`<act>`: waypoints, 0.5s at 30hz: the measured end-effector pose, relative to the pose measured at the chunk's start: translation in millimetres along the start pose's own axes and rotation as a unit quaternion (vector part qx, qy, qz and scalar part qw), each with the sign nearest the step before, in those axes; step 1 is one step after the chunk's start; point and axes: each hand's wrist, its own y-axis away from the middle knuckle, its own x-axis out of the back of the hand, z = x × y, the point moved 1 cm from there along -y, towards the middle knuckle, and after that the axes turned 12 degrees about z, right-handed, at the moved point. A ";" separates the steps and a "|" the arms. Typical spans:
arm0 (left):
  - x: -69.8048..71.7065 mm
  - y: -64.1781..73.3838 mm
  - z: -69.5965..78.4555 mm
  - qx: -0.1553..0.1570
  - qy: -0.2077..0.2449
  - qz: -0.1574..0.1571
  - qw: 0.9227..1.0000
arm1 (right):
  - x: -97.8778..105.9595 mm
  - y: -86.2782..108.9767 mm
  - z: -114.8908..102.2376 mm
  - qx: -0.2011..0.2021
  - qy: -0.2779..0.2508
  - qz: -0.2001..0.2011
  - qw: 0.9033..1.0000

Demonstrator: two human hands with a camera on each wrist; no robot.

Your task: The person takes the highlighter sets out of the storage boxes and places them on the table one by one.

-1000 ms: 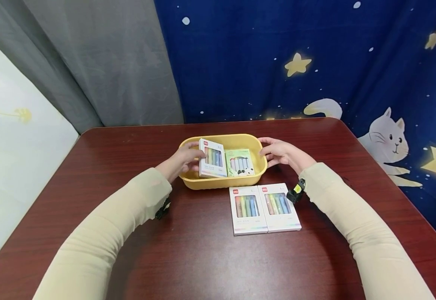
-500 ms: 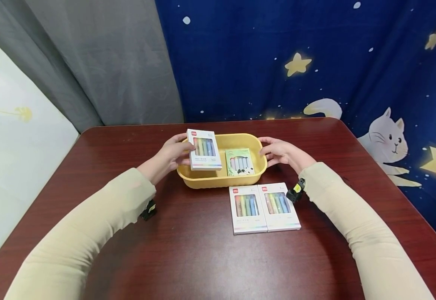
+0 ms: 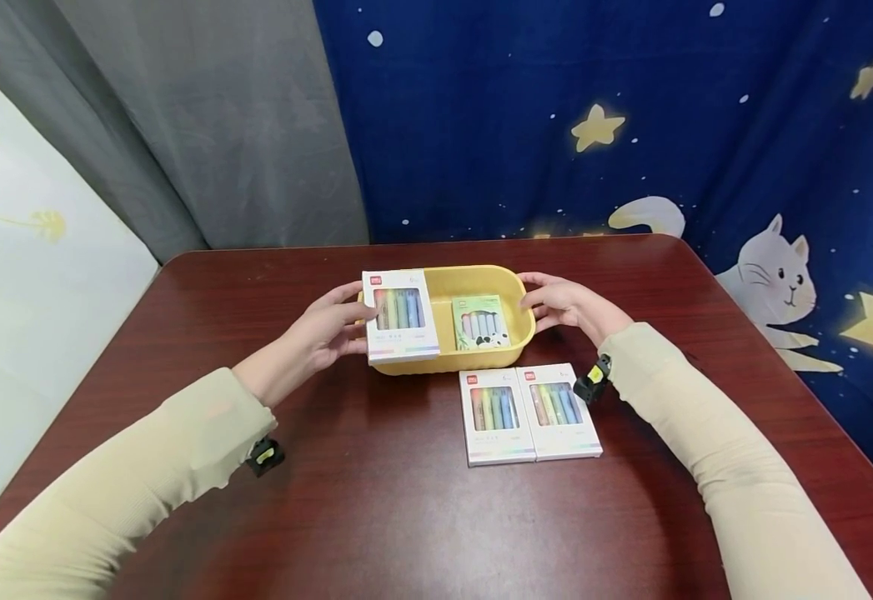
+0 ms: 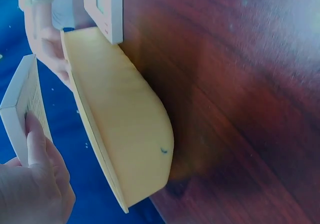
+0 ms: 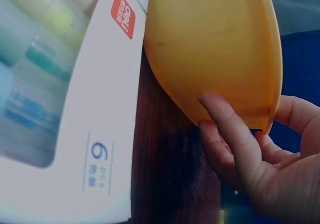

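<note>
My left hand (image 3: 331, 327) grips a white box of highlighters (image 3: 400, 342) by its left edge. The box is held above the left end of a yellow plastic basket (image 3: 436, 364), apart from its rim in the left wrist view. The thumb (image 4: 36, 139) lies on one face of that box. A green box of highlighters (image 3: 479, 325) with a panda print lies inside the basket, to the right. At the basket's right end, my right hand (image 3: 567, 302) holds the rim, its fingertips against the outer wall in the right wrist view.
Two more white highlighter boxes, a left one (image 3: 499, 443) and a right one (image 3: 562, 437), lie side by side in front of the basket. The dark red wooden table (image 3: 406, 533) ends at a blue curtain (image 3: 481, 125) and a grey curtain (image 3: 256, 125) behind.
My left hand has lifted the white box out of the basket and moved it left, then slightly toward me. The right hand stays at the basket's right rim.
</note>
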 end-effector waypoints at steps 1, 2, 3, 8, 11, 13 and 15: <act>0.3 2.9 -0.9 0.001 0.001 -0.004 1.000 | 0.0 -0.1 0.0 0.001 0.000 0.000 1.000; 0.7 5.5 -2.0 0.001 0.001 -0.009 1.000 | 0.1 -0.3 0.1 0.001 0.000 -0.001 1.000; 1.2 7.8 -3.2 0.001 0.000 -0.011 1.000 | 0.1 -0.2 0.1 0.001 -0.001 0.000 1.000; 2.4 18.6 -11.1 -0.002 -0.004 -0.029 1.000 | 0.5 -0.9 0.1 0.002 -0.004 -0.001 1.000; 2.5 24.8 -18.3 -0.007 -0.007 -0.038 0.999 | 0.5 -0.6 0.3 0.002 -0.004 0.001 1.000; 3.2 28.3 -24.0 -0.010 -0.007 -0.044 0.999 | 0.4 -1.0 0.5 0.001 -0.006 0.001 1.000; 4.2 31.3 -29.6 -0.013 -0.009 -0.049 0.999 | 0.4 -1.2 0.8 0.001 -0.006 0.001 1.000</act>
